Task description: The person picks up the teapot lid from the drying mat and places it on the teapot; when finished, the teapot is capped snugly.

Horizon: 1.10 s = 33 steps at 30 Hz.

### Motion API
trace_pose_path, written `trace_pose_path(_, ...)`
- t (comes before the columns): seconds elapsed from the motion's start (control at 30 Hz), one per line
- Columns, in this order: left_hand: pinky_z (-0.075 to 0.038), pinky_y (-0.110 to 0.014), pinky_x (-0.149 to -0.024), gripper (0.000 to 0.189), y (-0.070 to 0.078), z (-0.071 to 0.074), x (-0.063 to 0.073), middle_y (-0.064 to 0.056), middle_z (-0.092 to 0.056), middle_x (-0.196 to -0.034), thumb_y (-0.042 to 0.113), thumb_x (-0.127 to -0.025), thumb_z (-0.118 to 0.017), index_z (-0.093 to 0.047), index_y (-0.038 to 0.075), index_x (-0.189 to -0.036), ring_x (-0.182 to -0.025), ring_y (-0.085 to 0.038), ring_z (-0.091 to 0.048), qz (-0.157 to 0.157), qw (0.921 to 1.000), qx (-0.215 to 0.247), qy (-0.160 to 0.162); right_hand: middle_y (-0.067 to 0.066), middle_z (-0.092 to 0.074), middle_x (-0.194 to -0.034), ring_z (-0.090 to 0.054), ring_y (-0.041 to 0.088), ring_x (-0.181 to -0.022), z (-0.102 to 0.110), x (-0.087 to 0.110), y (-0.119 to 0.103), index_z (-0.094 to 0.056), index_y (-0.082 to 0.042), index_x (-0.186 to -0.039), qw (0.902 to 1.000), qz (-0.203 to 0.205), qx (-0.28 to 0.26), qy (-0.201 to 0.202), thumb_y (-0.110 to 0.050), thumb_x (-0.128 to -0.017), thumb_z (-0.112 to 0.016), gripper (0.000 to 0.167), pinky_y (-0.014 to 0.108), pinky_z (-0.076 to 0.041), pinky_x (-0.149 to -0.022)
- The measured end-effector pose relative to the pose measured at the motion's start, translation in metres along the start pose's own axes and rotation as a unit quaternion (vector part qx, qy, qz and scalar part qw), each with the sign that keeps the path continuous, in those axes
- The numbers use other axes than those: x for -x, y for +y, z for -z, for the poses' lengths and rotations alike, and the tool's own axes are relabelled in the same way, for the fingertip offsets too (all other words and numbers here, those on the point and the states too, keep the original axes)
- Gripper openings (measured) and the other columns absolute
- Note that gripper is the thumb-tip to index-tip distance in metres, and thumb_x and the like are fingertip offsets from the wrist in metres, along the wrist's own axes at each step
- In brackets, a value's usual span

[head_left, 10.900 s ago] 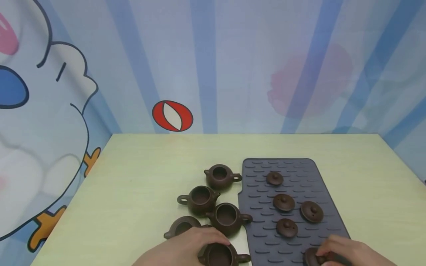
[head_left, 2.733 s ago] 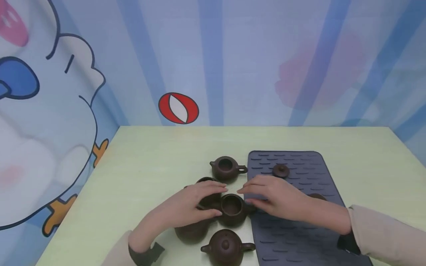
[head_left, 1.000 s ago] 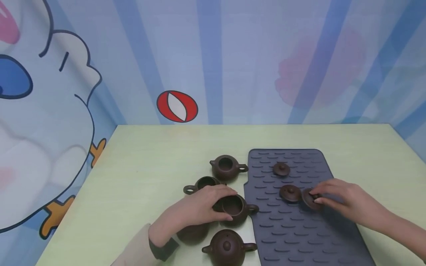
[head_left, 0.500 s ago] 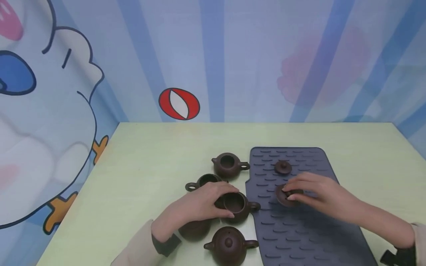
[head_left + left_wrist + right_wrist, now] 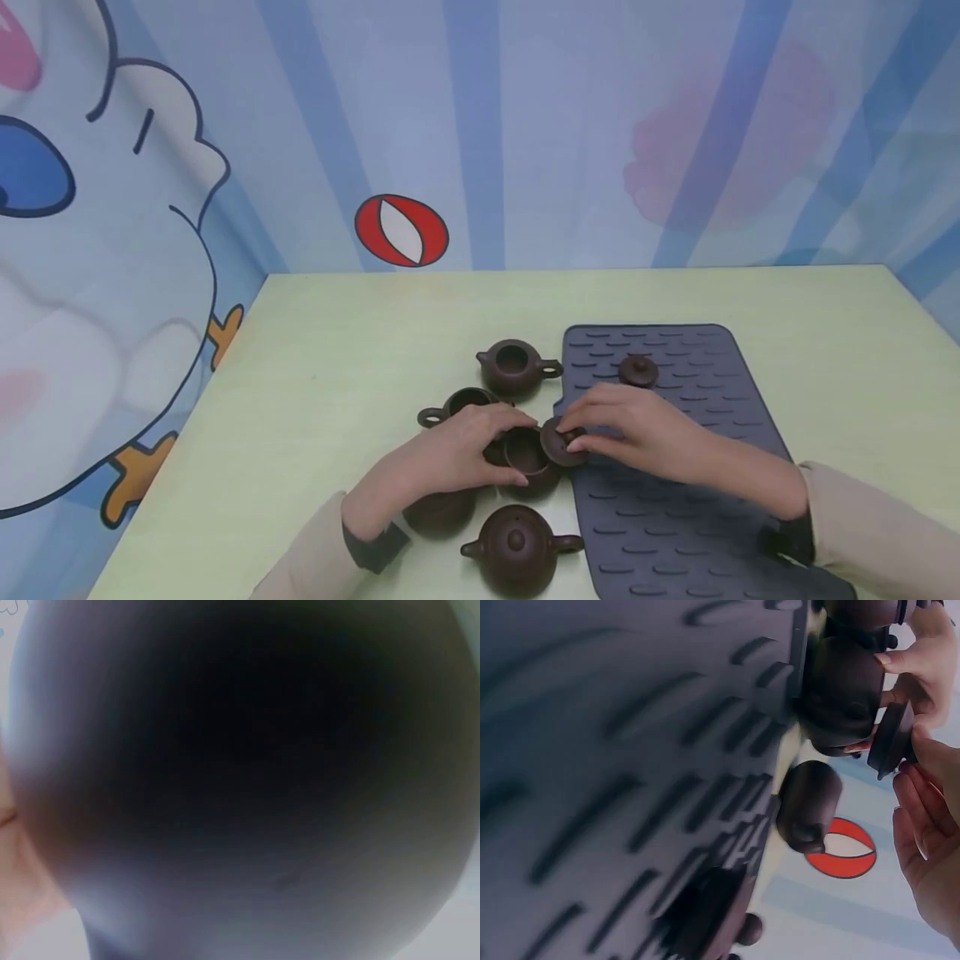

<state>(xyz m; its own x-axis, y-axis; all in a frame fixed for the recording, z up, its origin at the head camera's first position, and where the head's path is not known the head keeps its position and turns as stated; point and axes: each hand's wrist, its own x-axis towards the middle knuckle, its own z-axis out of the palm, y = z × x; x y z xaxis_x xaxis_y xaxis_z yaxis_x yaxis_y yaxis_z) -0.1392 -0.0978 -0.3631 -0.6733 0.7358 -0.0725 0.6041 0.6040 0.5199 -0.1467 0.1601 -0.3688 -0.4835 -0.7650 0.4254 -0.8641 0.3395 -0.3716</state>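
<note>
My left hand (image 5: 457, 450) curls its fingers and thumb round a dark brown lidless teapot (image 5: 542, 482) in the head view. Between the thumb and fingers of my right hand (image 5: 637, 429) is a round brown lid (image 5: 555, 443), pinched by its knob. That lid is tilted close over the right side of the teapot's opening. The right wrist view shows the same lid (image 5: 891, 739) edge-on, beside the teapot (image 5: 844, 690) and my left hand (image 5: 922, 675). A dark, blurred round surface (image 5: 247, 787) fills most of the left wrist view.
A lidded teapot (image 5: 517, 550) stands in front. Two open teapots stand behind, one at the back (image 5: 512, 371) and one (image 5: 468, 400) partly hidden by my left hand, which also covers another pot (image 5: 438, 515). A lid (image 5: 638, 370) lies on the grey ridged mat (image 5: 675, 533).
My right hand has carried the lid leftward from the mat to the teapot my left hand steadies. Since the oldest frame, the front teapot has gained a lid and the mat holds fewer lids.
</note>
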Motion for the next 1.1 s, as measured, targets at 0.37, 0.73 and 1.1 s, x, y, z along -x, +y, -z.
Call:
trace_pose_path(0.37, -0.044, -0.026, -0.095, 0.056, -0.003, -0.001, 0.000, -0.002, -0.059, -0.122, 0.033, -0.080, -0.075, -0.055, 0.009, -0.126, -0.110, -0.012, -0.054, -0.009, 0.9998, 0.008, 0.013, -0.005, -0.065, -0.105, -0.059, 0.008, -0.096, -0.014, -0.026, -0.001, -0.069, -0.017, -0.105, 0.9972, 0.071, -0.020, -0.009, -0.015, -0.082, -0.071, 0.023, 0.018, -0.048, -0.080)
trace_pose_path(0.73, -0.044, -0.024, -0.094, 0.049, -0.004, -0.002, 0.000, 0.001, -0.059, -0.116, 0.033, -0.080, -0.074, -0.058, 0.010, -0.120, -0.106, -0.010, -0.055, -0.022, 0.9996, -0.004, 0.018, -0.005, -0.066, -0.104, -0.059, 0.007, -0.096, -0.023, -0.032, -0.003, -0.069, -0.016, -0.104, 0.9955, 0.087, 0.021, -0.032, -0.019, -0.085, -0.069, 0.020, 0.022, -0.050, -0.082)
trace_pose_path(1.1, -0.044, -0.024, -0.095, 0.051, -0.006, 0.002, 0.000, 0.000, -0.058, -0.120, 0.033, -0.079, -0.074, -0.059, 0.009, -0.122, -0.109, -0.010, -0.054, -0.048, 0.9987, -0.015, 0.000, -0.005, -0.064, -0.108, -0.058, 0.007, -0.100, -0.023, -0.028, -0.003, -0.068, -0.017, -0.110, 0.9972, 0.047, 0.014, -0.057, -0.023, -0.087, -0.066, 0.024, 0.022, -0.050, -0.082)
